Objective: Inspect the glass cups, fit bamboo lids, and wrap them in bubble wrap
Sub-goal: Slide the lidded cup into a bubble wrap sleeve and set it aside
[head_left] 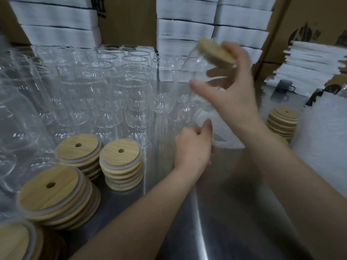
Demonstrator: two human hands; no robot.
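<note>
My right hand grips a clear glass cup in the air above the steel table, tilted, with a bamboo lid fitted on its mouth. The cup and lid are motion-blurred. Below it, my left hand pinches the edge of a bubble wrap sheet that lies on the table. Many empty glass cups stand in rows to the left and behind.
Stacks of bamboo lids stand at front left and at the right. White foam sheets and cardboard boxes line the back. A bubble wrap pile fills the right side. A dark mug sits far right.
</note>
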